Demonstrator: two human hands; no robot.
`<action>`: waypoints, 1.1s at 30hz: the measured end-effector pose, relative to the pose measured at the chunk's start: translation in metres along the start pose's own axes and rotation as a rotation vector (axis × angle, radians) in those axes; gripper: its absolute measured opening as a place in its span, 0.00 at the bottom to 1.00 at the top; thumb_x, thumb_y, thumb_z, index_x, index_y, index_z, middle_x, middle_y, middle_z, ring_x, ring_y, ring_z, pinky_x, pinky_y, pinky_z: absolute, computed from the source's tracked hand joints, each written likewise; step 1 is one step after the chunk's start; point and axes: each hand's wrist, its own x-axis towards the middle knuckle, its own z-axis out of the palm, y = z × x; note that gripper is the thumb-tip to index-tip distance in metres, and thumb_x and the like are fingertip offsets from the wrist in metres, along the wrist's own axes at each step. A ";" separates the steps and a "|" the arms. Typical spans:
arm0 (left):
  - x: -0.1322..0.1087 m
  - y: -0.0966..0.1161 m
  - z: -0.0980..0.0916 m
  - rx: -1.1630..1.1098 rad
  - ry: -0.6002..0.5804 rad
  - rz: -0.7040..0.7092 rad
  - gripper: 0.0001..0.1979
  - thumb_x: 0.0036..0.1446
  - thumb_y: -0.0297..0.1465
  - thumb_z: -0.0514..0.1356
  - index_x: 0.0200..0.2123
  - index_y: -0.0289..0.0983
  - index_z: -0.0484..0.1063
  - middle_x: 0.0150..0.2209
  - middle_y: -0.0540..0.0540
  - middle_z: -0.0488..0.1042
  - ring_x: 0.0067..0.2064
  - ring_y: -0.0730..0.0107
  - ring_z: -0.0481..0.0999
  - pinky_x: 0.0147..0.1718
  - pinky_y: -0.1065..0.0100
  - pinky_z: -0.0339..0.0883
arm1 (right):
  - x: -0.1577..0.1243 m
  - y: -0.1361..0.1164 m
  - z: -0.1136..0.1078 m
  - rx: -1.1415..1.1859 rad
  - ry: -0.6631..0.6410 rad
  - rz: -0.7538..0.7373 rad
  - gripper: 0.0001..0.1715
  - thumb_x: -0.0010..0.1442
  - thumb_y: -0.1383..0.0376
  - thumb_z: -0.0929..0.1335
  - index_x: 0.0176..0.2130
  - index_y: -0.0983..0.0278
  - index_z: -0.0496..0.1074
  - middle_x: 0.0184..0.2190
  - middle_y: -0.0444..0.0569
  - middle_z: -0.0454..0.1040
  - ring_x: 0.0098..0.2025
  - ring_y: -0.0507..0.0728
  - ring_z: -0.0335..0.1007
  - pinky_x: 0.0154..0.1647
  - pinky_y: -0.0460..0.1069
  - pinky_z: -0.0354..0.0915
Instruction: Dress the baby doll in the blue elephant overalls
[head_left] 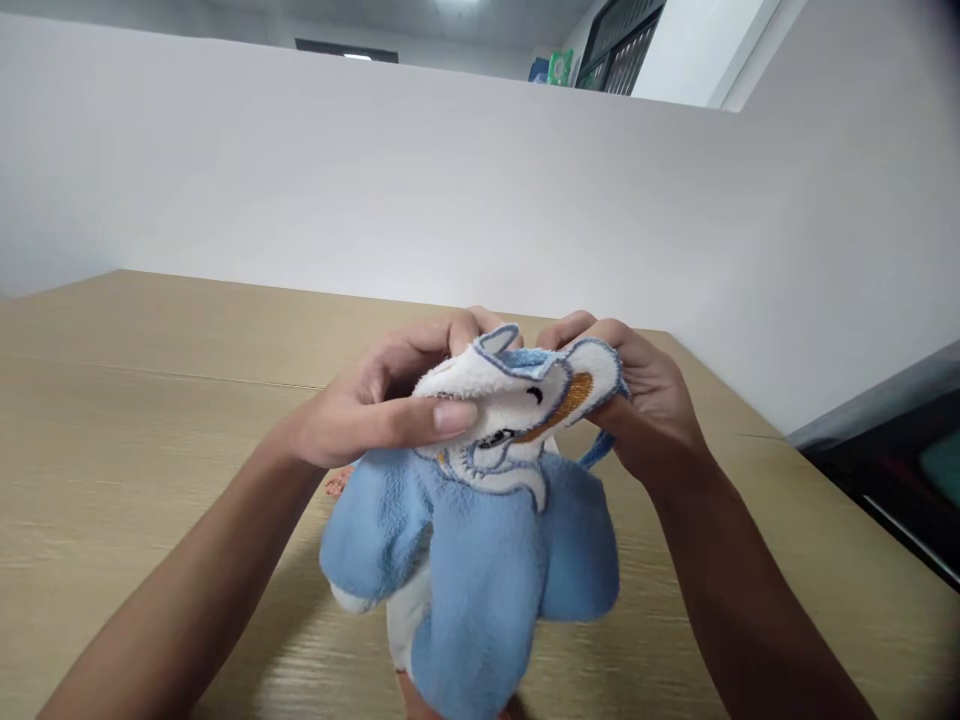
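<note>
A blue and white plush cloth with rounded lobes hangs above the table, its top part a white embroidered animal face with blue edging and orange-brown stitching. My left hand grips the face's left side, thumb pressed flat on the white fabric and fingers behind it. On the other side, my right hand pinches the face's right edge near an embroidered ear. A blue strap or loop hangs beside the right hand. The fingers behind the fabric are partly hidden.
Under the hands is a light wood table. A small orange patterned item shows behind the cloth at left. Beyond the table stands a white partition wall. A dark object lies past the table's right edge.
</note>
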 end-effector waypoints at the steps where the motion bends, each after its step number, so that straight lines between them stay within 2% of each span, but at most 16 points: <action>1: 0.000 -0.001 0.000 -0.008 -0.002 0.011 0.19 0.56 0.46 0.72 0.34 0.39 0.71 0.48 0.40 0.80 0.48 0.53 0.81 0.41 0.59 0.79 | 0.000 -0.001 0.000 0.032 -0.009 0.010 0.15 0.64 0.50 0.78 0.39 0.56 0.78 0.45 0.49 0.80 0.46 0.60 0.78 0.45 0.54 0.77; 3: -0.001 -0.006 -0.001 -0.021 0.024 -0.002 0.20 0.56 0.47 0.72 0.34 0.40 0.69 0.45 0.41 0.79 0.44 0.56 0.81 0.38 0.60 0.78 | -0.002 -0.002 -0.001 0.092 -0.043 0.084 0.14 0.66 0.50 0.77 0.40 0.56 0.78 0.40 0.47 0.80 0.41 0.60 0.78 0.42 0.53 0.77; 5: -0.004 -0.012 -0.003 -0.024 0.089 -0.049 0.19 0.57 0.47 0.71 0.36 0.41 0.70 0.38 0.45 0.77 0.38 0.60 0.80 0.32 0.63 0.75 | -0.005 -0.005 -0.002 0.105 -0.074 0.171 0.14 0.70 0.49 0.73 0.41 0.56 0.78 0.34 0.47 0.78 0.37 0.60 0.78 0.38 0.54 0.76; 6: -0.005 -0.015 -0.004 -0.025 0.127 -0.072 0.18 0.58 0.47 0.70 0.38 0.41 0.71 0.35 0.47 0.75 0.36 0.62 0.79 0.29 0.65 0.74 | -0.006 -0.007 -0.003 0.084 -0.087 0.199 0.15 0.72 0.49 0.71 0.42 0.57 0.78 0.34 0.47 0.78 0.37 0.61 0.78 0.39 0.54 0.76; 9: -0.007 -0.019 -0.004 -0.036 0.198 -0.096 0.17 0.61 0.47 0.68 0.42 0.42 0.73 0.31 0.49 0.72 0.33 0.64 0.78 0.27 0.67 0.71 | -0.007 -0.012 -0.003 -0.058 -0.095 0.214 0.13 0.76 0.54 0.67 0.48 0.56 0.79 0.47 0.48 0.81 0.48 0.62 0.79 0.49 0.55 0.77; 12: -0.004 -0.016 -0.001 -0.067 0.219 -0.055 0.15 0.63 0.45 0.68 0.43 0.42 0.73 0.32 0.50 0.73 0.34 0.65 0.79 0.28 0.69 0.72 | -0.006 -0.017 0.002 -0.188 -0.011 0.115 0.12 0.76 0.59 0.66 0.54 0.53 0.78 0.60 0.46 0.77 0.60 0.63 0.74 0.59 0.56 0.73; 15: 0.002 -0.013 0.003 -0.085 0.264 0.032 0.13 0.65 0.43 0.68 0.43 0.42 0.73 0.38 0.49 0.76 0.39 0.65 0.81 0.33 0.68 0.74 | -0.005 -0.022 0.008 -0.265 0.101 -0.021 0.15 0.75 0.61 0.67 0.57 0.53 0.76 0.64 0.47 0.73 0.69 0.65 0.66 0.68 0.58 0.68; 17: 0.005 -0.011 0.004 -0.045 0.313 0.082 0.13 0.66 0.43 0.67 0.47 0.43 0.74 0.46 0.48 0.79 0.49 0.59 0.82 0.41 0.65 0.77 | -0.006 -0.026 0.009 -0.323 0.109 -0.058 0.14 0.75 0.61 0.67 0.57 0.53 0.77 0.64 0.47 0.73 0.70 0.66 0.65 0.71 0.59 0.64; 20: 0.008 -0.012 0.006 0.018 0.375 0.188 0.14 0.64 0.41 0.69 0.49 0.43 0.77 0.59 0.47 0.78 0.67 0.53 0.73 0.60 0.59 0.74 | -0.008 -0.032 0.005 -0.313 -0.036 0.006 0.13 0.75 0.59 0.67 0.54 0.53 0.80 0.60 0.47 0.76 0.65 0.65 0.71 0.69 0.58 0.66; 22: 0.009 -0.012 0.008 0.003 0.381 0.250 0.11 0.63 0.39 0.71 0.45 0.42 0.78 0.63 0.49 0.77 0.69 0.54 0.70 0.61 0.60 0.72 | -0.008 -0.034 0.001 -0.213 -0.244 0.094 0.15 0.74 0.56 0.69 0.55 0.54 0.81 0.54 0.49 0.81 0.60 0.67 0.76 0.63 0.58 0.71; 24: 0.008 -0.012 0.011 -0.021 0.361 0.230 0.08 0.64 0.38 0.69 0.43 0.42 0.77 0.58 0.49 0.79 0.59 0.58 0.77 0.50 0.62 0.76 | -0.007 -0.033 -0.002 -0.135 -0.461 0.145 0.18 0.69 0.55 0.74 0.56 0.56 0.82 0.49 0.51 0.83 0.55 0.68 0.79 0.58 0.58 0.75; 26: 0.006 -0.012 0.013 -0.022 0.351 0.180 0.07 0.66 0.37 0.68 0.41 0.42 0.76 0.46 0.49 0.81 0.43 0.66 0.79 0.36 0.65 0.73 | -0.007 -0.028 -0.003 -0.128 -0.560 0.132 0.22 0.63 0.58 0.79 0.56 0.57 0.82 0.47 0.50 0.84 0.52 0.66 0.80 0.54 0.57 0.77; 27: 0.005 -0.011 0.012 -0.007 0.356 0.156 0.07 0.66 0.37 0.69 0.40 0.42 0.75 0.41 0.50 0.79 0.37 0.68 0.76 0.32 0.66 0.70 | -0.007 -0.025 -0.004 -0.136 -0.557 0.118 0.22 0.61 0.61 0.80 0.54 0.56 0.82 0.47 0.49 0.84 0.51 0.65 0.80 0.53 0.56 0.77; 29: 0.003 -0.011 0.009 0.032 0.370 0.137 0.12 0.63 0.39 0.72 0.40 0.42 0.73 0.35 0.51 0.76 0.33 0.70 0.74 0.30 0.67 0.68 | -0.009 -0.018 -0.006 -0.109 -0.463 0.086 0.18 0.60 0.66 0.81 0.50 0.54 0.83 0.47 0.46 0.84 0.50 0.62 0.81 0.51 0.54 0.77; 31: 0.002 -0.010 0.000 0.055 0.357 0.117 0.17 0.59 0.42 0.75 0.43 0.42 0.73 0.35 0.52 0.76 0.35 0.68 0.77 0.32 0.67 0.70 | -0.012 -0.015 -0.010 -0.008 -0.323 0.070 0.14 0.62 0.66 0.80 0.47 0.51 0.82 0.45 0.44 0.84 0.46 0.61 0.81 0.47 0.54 0.77; 33: 0.002 -0.009 -0.011 0.050 0.280 0.055 0.22 0.59 0.45 0.75 0.48 0.43 0.73 0.36 0.52 0.78 0.35 0.68 0.79 0.32 0.68 0.71 | -0.014 -0.016 -0.013 0.082 -0.176 0.066 0.11 0.64 0.61 0.79 0.46 0.49 0.80 0.41 0.44 0.82 0.41 0.61 0.81 0.42 0.56 0.77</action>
